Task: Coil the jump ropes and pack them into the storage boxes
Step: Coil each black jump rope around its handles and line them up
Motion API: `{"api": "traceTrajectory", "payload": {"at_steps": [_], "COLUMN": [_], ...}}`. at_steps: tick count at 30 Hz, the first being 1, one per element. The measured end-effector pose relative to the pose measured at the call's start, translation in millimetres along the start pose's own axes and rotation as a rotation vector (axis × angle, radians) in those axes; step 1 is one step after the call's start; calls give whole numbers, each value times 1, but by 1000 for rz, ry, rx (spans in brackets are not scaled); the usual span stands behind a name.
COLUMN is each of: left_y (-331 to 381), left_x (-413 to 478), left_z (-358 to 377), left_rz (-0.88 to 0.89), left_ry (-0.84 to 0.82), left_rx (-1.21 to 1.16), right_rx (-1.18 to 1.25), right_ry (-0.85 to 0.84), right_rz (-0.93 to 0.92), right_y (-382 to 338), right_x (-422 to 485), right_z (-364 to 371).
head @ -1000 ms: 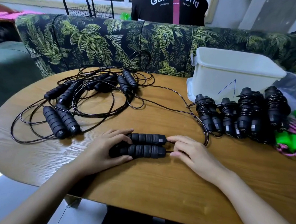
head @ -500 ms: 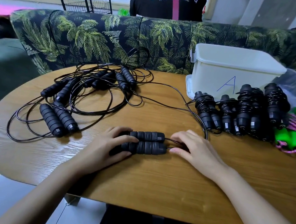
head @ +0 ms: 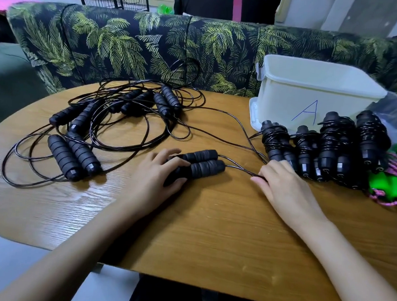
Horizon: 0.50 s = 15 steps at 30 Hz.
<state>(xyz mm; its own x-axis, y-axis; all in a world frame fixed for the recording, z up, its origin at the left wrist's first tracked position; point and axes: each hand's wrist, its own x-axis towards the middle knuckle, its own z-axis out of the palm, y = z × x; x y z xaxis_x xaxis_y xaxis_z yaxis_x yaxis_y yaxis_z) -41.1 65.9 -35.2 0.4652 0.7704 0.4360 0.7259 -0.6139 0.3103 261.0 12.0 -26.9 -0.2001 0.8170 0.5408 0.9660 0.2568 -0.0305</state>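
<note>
Your left hand (head: 154, 173) grips the handles (head: 201, 164), long axis lying left-right. Cord (head: 238, 168) leaves their right end, pinched by your right hand (head: 285, 190) nearby.

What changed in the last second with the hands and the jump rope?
The right hand slid rightward from the handles along the two cords, which it now pinches. The left hand still holds the handles; loose ropes, coiled ropes and box stayed put.
</note>
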Motion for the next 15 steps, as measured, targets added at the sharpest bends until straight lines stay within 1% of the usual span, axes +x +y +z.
{"api": "traceTrajectory", "payload": {"at_steps": [3,7,11,13,15], "left_y": [14,20,20,20,21], "left_x": [7,6,7,8,8], "left_z": [7,12,11,11,11], "left_rz": [-24,-72,-86,-104,-121], "left_ry": [14,39,19,23,21], "left_rx": [-12,15,36,28,18], "right_rx": [-63,-173,-80,-30,-34], "right_ry": [68,86,134,161,156], "right_rz": [34,44,-59,-76,-97], "right_y": [-4,-21,-75,-101,-122], "right_x": [-5,-19,-32,-33,-34], "right_z": [-2,-6,0,1,3]}}
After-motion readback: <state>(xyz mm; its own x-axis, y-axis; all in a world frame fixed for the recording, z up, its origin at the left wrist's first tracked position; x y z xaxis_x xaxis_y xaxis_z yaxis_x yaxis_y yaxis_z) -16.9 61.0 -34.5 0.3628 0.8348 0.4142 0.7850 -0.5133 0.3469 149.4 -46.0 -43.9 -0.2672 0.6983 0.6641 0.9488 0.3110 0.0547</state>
